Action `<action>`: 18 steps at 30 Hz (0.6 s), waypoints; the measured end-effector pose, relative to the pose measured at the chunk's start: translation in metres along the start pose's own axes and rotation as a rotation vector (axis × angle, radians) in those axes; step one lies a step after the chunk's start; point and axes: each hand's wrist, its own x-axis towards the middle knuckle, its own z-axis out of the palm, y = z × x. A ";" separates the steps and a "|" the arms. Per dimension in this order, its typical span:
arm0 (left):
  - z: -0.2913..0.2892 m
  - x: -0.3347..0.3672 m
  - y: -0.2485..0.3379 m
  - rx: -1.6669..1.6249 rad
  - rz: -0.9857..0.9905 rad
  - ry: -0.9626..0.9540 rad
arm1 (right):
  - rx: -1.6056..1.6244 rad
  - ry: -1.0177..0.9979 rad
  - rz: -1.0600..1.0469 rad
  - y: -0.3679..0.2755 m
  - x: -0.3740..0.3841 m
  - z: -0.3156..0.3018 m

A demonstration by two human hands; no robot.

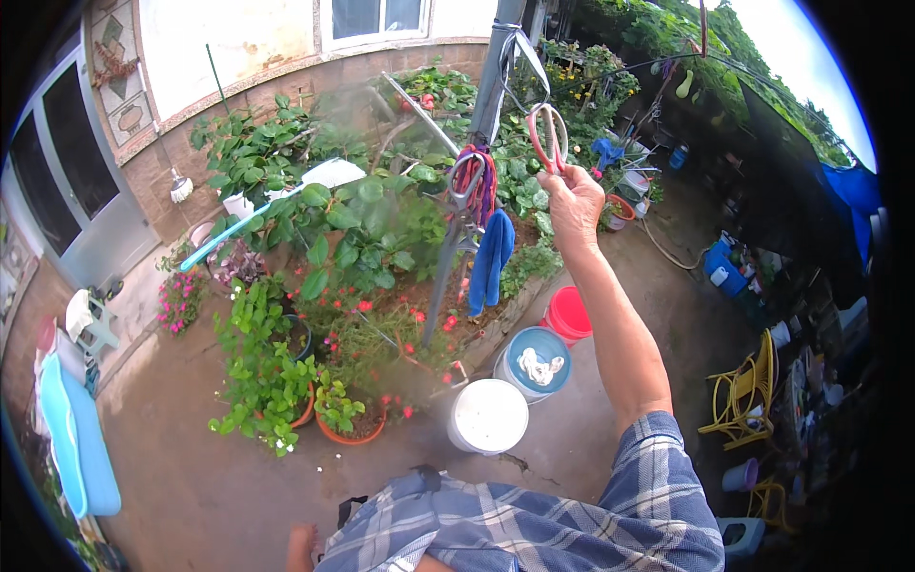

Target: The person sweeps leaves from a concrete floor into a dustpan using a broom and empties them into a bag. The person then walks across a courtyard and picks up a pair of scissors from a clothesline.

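Note:
Raised to the upper right, my right hand [574, 202] pinches a pair of scissors [547, 139] with red and pale loops, close beside a grey metal pole [491, 81]. A wire loop hangs from the pole just above the scissors. Lower on the pole hang a bundle of red and purple cords [484, 179], a grey metal tool with a looped handle [465, 177] and a blue cloth [491, 262]. My left hand [302, 545] seems to show only as a small patch of skin at the lower edge; its fingers are not clear.
A white-topped bucket [488, 416], a blue-lidded bucket [534, 372] with a white cloth on it [539, 366] and a red bucket [569, 315] stand before me. Potted plants [351, 419] and a leafy bed lie left. Yellow chairs [743, 391] stand right, a light-blue tub [74, 439] far left.

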 end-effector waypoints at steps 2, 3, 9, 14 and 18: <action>0.007 -0.010 0.023 -0.005 0.102 0.087 | 0.124 -0.035 0.099 0.008 -0.035 0.000; 0.045 -0.049 0.060 0.081 0.169 0.134 | 0.088 -0.035 0.108 0.014 -0.061 -0.027; 0.123 -0.231 0.222 -0.184 0.690 -0.357 | -0.461 -0.520 -0.231 0.016 -0.222 -0.053; 0.186 -0.376 0.281 -0.127 0.752 -0.976 | -0.413 -0.905 -0.456 -0.004 -0.274 -0.034; 0.214 -0.389 0.270 -0.068 0.782 -0.994 | -0.390 -0.952 -0.463 -0.008 -0.271 -0.036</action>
